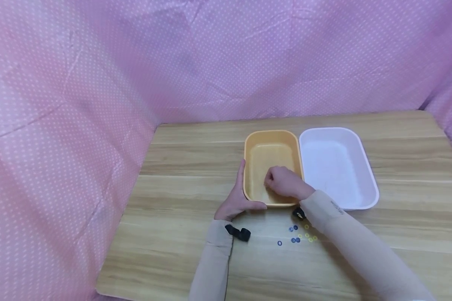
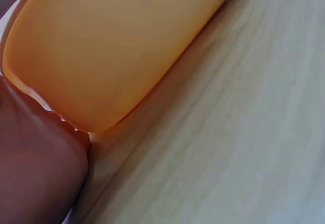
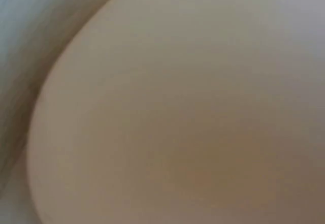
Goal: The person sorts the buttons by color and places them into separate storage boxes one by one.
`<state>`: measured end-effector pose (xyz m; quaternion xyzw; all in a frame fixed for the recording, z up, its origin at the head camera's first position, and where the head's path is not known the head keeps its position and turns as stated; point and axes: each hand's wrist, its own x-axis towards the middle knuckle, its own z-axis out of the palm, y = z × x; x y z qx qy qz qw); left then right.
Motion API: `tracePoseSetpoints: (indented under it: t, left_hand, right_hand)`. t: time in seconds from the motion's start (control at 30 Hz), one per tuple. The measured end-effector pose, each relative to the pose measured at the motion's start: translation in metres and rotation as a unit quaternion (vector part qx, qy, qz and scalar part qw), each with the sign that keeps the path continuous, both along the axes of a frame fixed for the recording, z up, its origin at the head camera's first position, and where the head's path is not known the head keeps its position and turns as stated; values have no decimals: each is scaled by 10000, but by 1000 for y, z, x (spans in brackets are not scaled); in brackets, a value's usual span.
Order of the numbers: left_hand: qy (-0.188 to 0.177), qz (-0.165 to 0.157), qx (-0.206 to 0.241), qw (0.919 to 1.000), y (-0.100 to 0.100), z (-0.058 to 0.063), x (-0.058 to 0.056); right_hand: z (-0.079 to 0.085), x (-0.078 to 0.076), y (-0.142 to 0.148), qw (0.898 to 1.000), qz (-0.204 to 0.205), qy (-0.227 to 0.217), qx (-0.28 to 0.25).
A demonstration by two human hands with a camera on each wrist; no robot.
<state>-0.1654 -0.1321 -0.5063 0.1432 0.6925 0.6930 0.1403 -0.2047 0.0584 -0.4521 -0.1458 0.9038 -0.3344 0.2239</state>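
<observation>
My left hand (image 1: 236, 201) lies round the near left corner of an orange tub (image 1: 272, 133), fingers straight along its left side and thumb along the front. In the left wrist view the palm (image 2: 38, 163) is right at the tub's wall (image 2: 117, 46). My right hand (image 1: 284, 182) is down inside the tub with its fingers curled. The fingertips are hidden beneath it, and I cannot tell whether they hold anything. A blurred beige surface fills most of the right wrist view.
A white tub (image 1: 337, 169) stands right beside the orange one. Several small blue rings (image 1: 294, 240) and yellow rings (image 1: 311, 240) lie on the wooden table (image 1: 181, 200) in front, near my right forearm. Pink dotted cloth (image 1: 226, 58) hangs behind the table.
</observation>
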Motion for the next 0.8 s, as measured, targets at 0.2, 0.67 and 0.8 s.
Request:
tracePoseSetpoints:
  t: [0.2, 0.67, 0.8]
  left_hand:
    - [-151, -147, 139, 9997, 1, 10, 4]
    - [-266, -118, 53, 9996, 3, 24, 5]
    - [-255, -123, 53, 9996, 3, 23, 4]
  right_hand:
    - [31, 21, 18, 9944, -463, 615, -719]
    - [43, 105, 62, 9981, -39, 551, 260]
    - [25, 120, 72, 9961, 117, 700, 517]
